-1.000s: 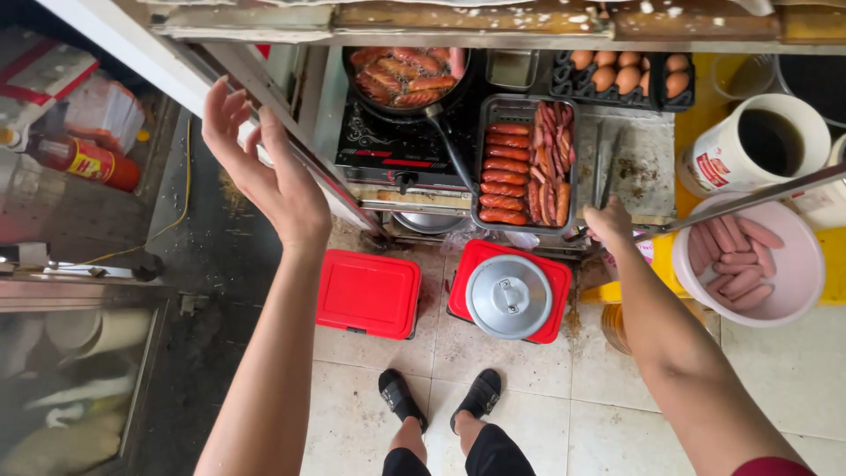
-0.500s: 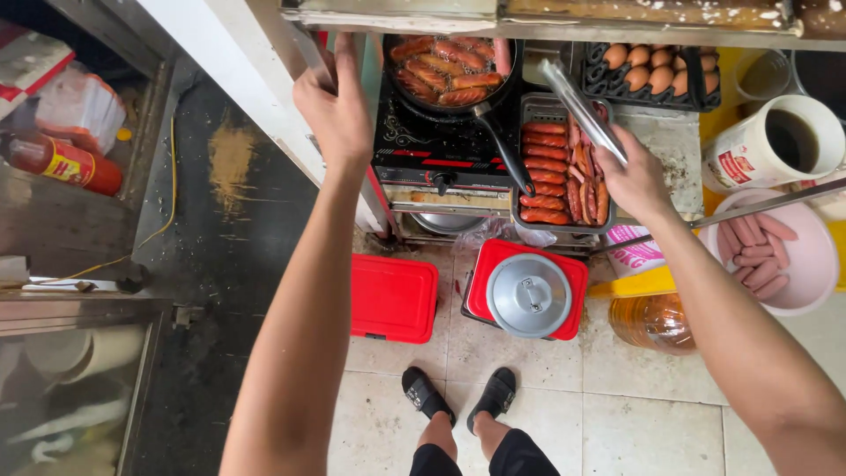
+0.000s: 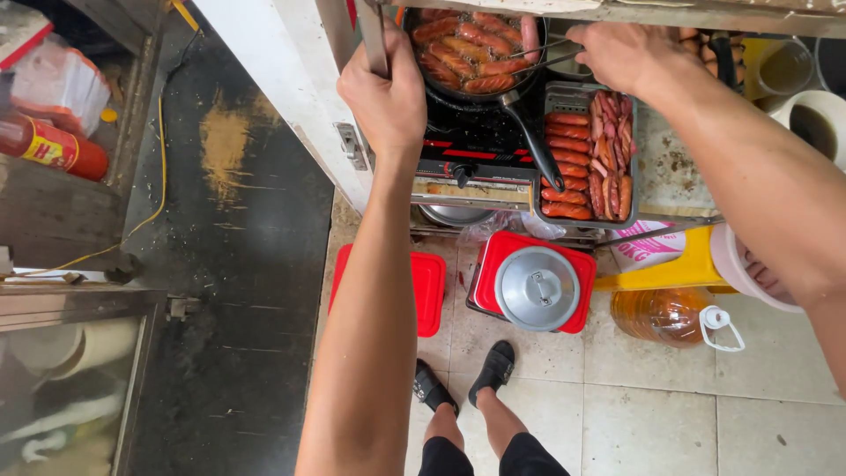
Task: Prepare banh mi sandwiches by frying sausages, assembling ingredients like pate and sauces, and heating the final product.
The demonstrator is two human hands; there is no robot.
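Since a second ago the right hand (image 3: 627,51) has lifted from the tray of sausages (image 3: 589,150), and its fingers are now clamped on metal tongs (image 3: 539,51) that reach into the frying pan (image 3: 476,53), so the sausages there are being handled. The left hand (image 3: 388,92) has closed its fingers round a metal post (image 3: 374,35) (steadying). Below the desk (image 3: 670,172): tiled floor (image 3: 670,414), red boxes (image 3: 421,286), an oil bottle (image 3: 661,316).

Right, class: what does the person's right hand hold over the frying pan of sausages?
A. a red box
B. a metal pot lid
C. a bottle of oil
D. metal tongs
D: the right hand grips metal tongs reaching into the frying pan of sausages.
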